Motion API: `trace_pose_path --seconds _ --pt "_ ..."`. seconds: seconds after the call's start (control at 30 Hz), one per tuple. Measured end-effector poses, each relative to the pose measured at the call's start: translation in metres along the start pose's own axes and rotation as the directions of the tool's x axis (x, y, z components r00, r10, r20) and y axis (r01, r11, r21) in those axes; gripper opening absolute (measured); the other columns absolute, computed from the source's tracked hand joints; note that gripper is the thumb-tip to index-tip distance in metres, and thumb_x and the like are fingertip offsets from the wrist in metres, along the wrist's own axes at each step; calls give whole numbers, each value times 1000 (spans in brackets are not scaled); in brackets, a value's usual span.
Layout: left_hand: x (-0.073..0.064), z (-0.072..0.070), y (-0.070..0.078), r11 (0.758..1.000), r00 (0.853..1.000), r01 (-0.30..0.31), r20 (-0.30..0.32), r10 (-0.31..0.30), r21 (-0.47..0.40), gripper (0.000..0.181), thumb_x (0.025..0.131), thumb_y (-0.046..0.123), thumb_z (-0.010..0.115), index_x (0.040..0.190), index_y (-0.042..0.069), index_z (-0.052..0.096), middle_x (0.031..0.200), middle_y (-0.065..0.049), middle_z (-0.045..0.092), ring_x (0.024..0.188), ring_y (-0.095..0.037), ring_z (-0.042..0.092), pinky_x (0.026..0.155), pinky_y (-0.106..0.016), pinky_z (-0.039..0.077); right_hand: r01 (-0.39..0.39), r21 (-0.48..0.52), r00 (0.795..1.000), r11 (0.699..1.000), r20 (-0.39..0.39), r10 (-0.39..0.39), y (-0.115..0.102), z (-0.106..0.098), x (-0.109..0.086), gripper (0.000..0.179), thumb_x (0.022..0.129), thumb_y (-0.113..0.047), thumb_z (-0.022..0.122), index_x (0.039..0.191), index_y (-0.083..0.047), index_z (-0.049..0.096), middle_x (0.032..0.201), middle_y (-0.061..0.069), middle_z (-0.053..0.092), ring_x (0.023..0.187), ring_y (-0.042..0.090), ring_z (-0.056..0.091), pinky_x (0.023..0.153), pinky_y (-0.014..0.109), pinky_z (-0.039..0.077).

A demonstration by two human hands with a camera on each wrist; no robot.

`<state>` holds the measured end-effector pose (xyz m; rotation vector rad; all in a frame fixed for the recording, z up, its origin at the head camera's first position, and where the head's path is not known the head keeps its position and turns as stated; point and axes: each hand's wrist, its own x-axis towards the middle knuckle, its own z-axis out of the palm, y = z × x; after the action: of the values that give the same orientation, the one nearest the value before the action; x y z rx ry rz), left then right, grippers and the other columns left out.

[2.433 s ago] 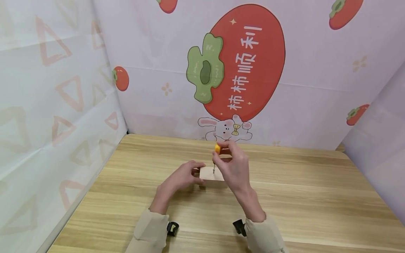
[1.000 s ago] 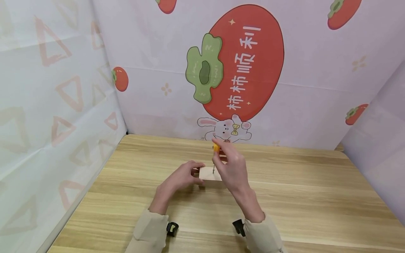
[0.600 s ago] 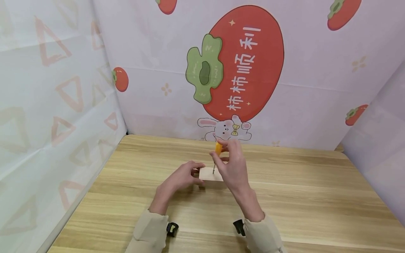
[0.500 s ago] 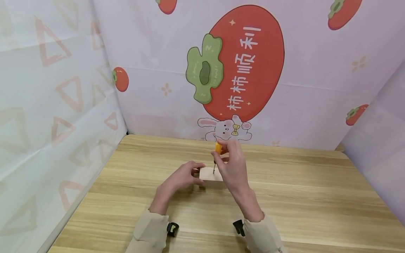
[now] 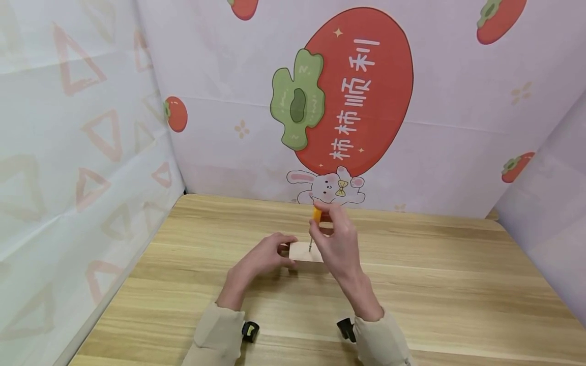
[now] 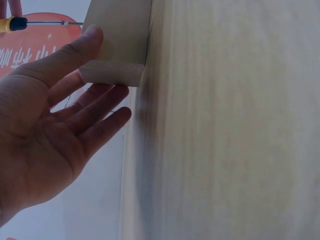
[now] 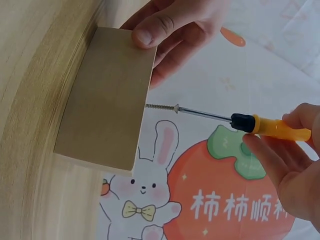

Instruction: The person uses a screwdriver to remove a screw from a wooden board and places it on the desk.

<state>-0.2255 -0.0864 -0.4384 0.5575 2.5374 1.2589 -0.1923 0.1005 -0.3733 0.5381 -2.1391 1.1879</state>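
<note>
Right grip (image 5: 338, 241) pinches a yellow-handled screwdriver (image 7: 243, 122) against the screw (image 7: 160, 106) standing in a wooden block (image 7: 102, 97), whose 9 o'clock end the left grip (image 5: 263, 255) holds on the tabletop (image 5: 458, 284). Clean turning likely calls for bringing the screwdriver, seemingly tilted toward 1 o'clock, into line with the screw under steady downward pressure.

On the pale, wood-grained worktop (image 5: 458, 284), the left hand's grip (image 5: 262, 257) holds the left end of a small, light-coloured rectangular wooden block (image 5: 299, 252), and the right hand's grip (image 5: 340, 244) pinches a yellow-orange-handled screwdriver (image 5: 317, 215) above it, nearly upright, with thin metal running down to the block's top. On the far side, a whitish fabric backdrop (image 5: 458, 168) bears a large red persimmon print (image 5: 384, 91) above a white cartoon rabbit (image 5: 326, 186).
</note>
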Motion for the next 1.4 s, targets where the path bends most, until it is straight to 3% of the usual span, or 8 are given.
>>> trace_pose_path --seconds 0.27,0.5,0.7,0.87,1.1,1.23,1.4 --pt "2 0 0 1000 1000 -4 15 5 -6 55 80 20 84 131 15 64 122 -3 62 115 -22 63 102 -41 51 18 35 997 999 70 -20 -1 3 0 39 88 8 67 124 -4 58 110 14 69 94 28 71 78 37 62" --pt "2 0 -1 1000 1000 -9 16 9 5 55 81 20 83 131 14 63 124 -4 62 116 -24 63 103 -43 50 16 -18 999 1000 38 -15 1 4 -1 40 86 -4 76 123 -6 60 109 11 60 92 25 67 74 36 62" --pt "2 0 -1 1000 1000 -5 10 5 -3 56 80 20 84 132 15 63 123 -3 61 116 -23 63 103 -42 50 24 -43 1000 999 -3 -24 -1 2 0 39 83 -3 78 120 -6 65 102 9 64 85 22 69 73 32 62" --pt "2 0 -1 1000 1000 -9 9 9 -1 57 80 20 84 132 15 63 122 -2 62 115 -21 63 103 -41 50 13 1 1000 1000 -11 -13 0 0 1 41 82 2 78 120 -6 66 100 10 66 85 22 70 74 33 62" --pt "2 0 0 1000 1000 -2 11 2 -13 54 80 19 84 130 15 64 122 -3 62 116 -23 63 102 -41 51 -11 83 998 996 57 7 -3 3 1 39 89 10 63 125 -6 61 109 15 72 98 27 72 84 35 60" --pt "1 0 1 1000 1000 4 14 -4 -18 53 81 19 83 130 14 64 124 -4 61 117 -25 63 103 -43 51 -24 50 997 998 70 21 -4 3 0 39 90 8 63 125 -7 61 113 15 72 103 28 71 86 37 59" --pt "1 0 1 1000 1000 -2 20 2 -18 55 81 18 83 132 13 63 126 -5 62 118 -25 62 104 -43 50 6 -96 1000 995 26 -4 -1 2 0 35 89 -2 68 124 -9 65 117 10 70 107 25 67 88 40 59"
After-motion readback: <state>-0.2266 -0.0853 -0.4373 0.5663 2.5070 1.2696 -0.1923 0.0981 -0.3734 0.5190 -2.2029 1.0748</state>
